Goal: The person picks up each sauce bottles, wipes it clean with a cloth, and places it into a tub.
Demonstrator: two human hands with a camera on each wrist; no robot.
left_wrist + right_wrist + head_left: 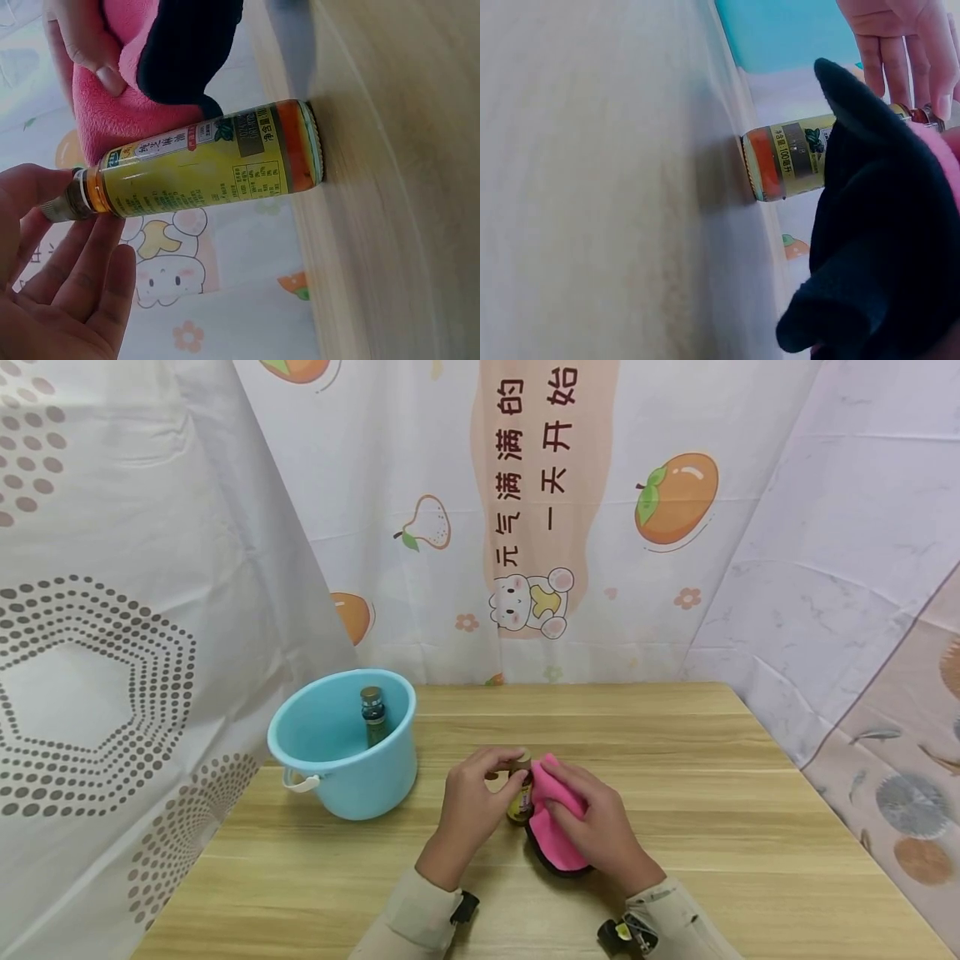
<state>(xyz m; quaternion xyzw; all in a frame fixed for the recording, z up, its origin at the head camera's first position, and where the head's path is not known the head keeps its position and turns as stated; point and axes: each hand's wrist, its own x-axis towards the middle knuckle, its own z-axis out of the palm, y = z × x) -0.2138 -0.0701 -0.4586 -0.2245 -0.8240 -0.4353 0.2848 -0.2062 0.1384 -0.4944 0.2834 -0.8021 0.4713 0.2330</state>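
A small glass bottle of sesame oil (pixel 195 169) with a yellow label stands on the table, its neck and cap pinched by my left hand (pixel 474 802). My right hand (pixel 596 818) grips a pink cloth (pixel 558 835) with a black underside and presses it to the side of the bottle. In the right wrist view the black side of the cloth (pixel 877 225) covers much of the bottle (pixel 787 161), and its base shows on the wood.
Left of my hands stands a light blue bucket (pixel 367 785) with a white handle grip; another capped bottle (pixel 373 714) leans inside it. The wooden table (pixel 705 827) reaches back to a printed curtain (pixel 420 593).
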